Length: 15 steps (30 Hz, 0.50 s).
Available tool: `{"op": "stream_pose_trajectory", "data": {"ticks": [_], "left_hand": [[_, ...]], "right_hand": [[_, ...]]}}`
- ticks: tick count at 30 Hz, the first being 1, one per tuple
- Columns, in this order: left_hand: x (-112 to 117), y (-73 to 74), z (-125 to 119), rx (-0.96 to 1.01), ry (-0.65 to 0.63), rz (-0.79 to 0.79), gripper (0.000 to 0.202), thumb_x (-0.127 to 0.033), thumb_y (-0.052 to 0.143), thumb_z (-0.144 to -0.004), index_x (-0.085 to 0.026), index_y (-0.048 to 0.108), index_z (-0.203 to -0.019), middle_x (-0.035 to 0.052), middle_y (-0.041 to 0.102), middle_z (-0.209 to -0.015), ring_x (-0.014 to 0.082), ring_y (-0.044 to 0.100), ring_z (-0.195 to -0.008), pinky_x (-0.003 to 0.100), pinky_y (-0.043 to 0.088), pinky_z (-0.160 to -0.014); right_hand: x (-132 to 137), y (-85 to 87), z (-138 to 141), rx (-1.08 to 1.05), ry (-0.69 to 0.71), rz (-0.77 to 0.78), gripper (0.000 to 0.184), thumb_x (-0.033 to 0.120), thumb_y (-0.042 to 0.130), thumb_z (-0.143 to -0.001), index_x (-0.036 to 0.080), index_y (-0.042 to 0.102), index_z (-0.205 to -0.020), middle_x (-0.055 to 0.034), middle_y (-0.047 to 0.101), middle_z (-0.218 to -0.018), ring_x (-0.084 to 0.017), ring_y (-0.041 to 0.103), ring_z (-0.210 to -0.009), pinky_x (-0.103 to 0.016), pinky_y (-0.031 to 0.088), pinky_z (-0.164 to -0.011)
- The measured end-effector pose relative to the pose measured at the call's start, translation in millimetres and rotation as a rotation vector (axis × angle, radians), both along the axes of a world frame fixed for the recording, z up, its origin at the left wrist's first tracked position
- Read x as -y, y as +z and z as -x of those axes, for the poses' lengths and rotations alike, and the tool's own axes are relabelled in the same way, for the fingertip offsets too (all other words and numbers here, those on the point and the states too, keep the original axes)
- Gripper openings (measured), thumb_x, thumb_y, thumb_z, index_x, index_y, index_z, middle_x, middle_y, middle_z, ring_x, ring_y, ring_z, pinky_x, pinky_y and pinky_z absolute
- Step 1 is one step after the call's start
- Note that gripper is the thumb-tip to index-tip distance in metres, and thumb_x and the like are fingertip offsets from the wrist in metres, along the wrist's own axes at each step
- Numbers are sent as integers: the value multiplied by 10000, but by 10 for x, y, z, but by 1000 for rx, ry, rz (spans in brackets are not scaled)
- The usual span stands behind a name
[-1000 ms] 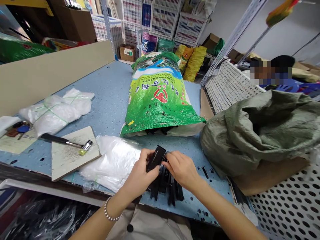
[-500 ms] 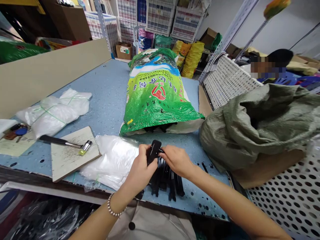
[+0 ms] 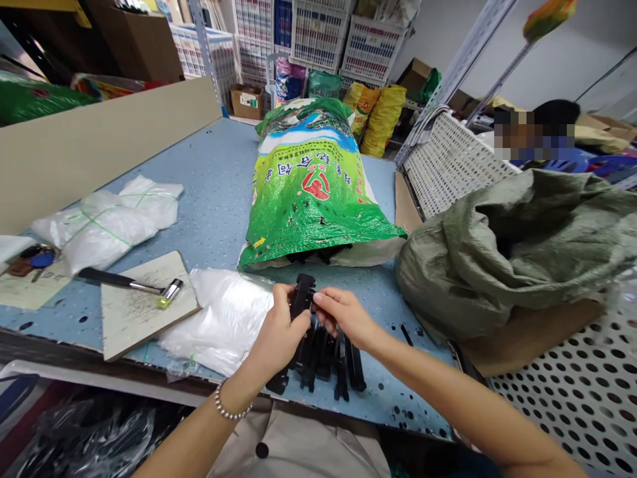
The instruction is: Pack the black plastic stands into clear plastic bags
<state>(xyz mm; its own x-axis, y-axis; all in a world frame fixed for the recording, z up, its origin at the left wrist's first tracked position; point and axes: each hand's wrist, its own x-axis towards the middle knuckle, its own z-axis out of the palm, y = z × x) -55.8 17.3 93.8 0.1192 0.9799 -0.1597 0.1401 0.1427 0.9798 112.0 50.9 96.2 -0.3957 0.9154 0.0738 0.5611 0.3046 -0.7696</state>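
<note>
My left hand [image 3: 283, 325] grips a black plastic piece [image 3: 301, 297] from the left, and the fingertips of my right hand [image 3: 342, 315] pinch its right side. Below my hands lies a heap of similar long black plastic pieces [image 3: 323, 362] on the blue speckled table [image 3: 213, 186]. Further black pieces show under the mouth of a green printed woven sack [image 3: 311, 192]. A clear plastic bag [image 3: 219, 318] lies just left of my left hand, and an olive woven sack [image 3: 502, 259] slumps to the right of my right hand.
At the left lie a board [image 3: 149, 309] with a black-handled metal tool [image 3: 124, 282] and banded white plastic bundles [image 3: 104, 226]. A perforated white panel [image 3: 572, 392] stands at the right. Stacked crates [image 3: 318, 33] rise behind, and a seated person [image 3: 535, 133] is at the back right.
The black piece now stands more upright and sits slightly lower and to the left. My right hand has moved its fingertips onto the piece's side, and the view has barely shifted.
</note>
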Motion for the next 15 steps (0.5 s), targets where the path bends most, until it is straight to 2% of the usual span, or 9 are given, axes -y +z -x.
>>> {"op": "stream_pose_trajectory", "data": {"ticks": [2,4,7,10,12,15], "left_hand": [[-10,-10,9,22,0,7,288,-232,520,-818,-218,375,-1066,15,561,-956,145,622,-711,312,521,-673],[-28,-3,26,98,-14,77,294,-240,523,-808,-224,364,-1055,2,546,-935,141,620,-674,304,531,-618],[-52,18,44,188,-21,206,320,-239,538,-778,-236,350,-1038,-7,534,-940,130,617,-607,304,541,-555],[-45,-3,34,211,-36,277,331,-230,549,-758,-244,341,-1016,-22,548,-886,130,613,-558,301,536,-525],[-20,-54,15,213,-54,311,330,-233,546,-762,-247,331,-1012,-40,555,-801,140,610,-534,302,530,-517],[2,-164,1,209,-80,380,332,-256,535,-777,-248,322,-1031,-57,556,-698,158,600,-500,314,519,-509]], "right_hand": [[11,-24,28,19,47,89,534,421,265,-1004,109,653,-810,33,603,-549,-75,467,-400,-183,359,-387],[4,-16,-1,175,109,5,419,394,309,-1014,132,624,-926,-8,643,-682,-97,554,-513,-199,404,-466],[-32,34,-106,520,207,-389,278,377,416,-993,162,589,-1030,-67,634,-881,-159,593,-746,-243,413,-571],[-70,50,-186,722,359,-670,293,334,362,-1014,156,593,-991,-68,609,-829,-172,560,-745,-276,378,-583],[-95,12,-200,760,411,-723,340,345,331,-1021,156,599,-932,-61,601,-776,-171,546,-708,-291,353,-576],[-136,-83,-187,773,447,-615,416,396,296,-1024,164,598,-856,-61,618,-752,-170,561,-688,-293,324,-564]]}}
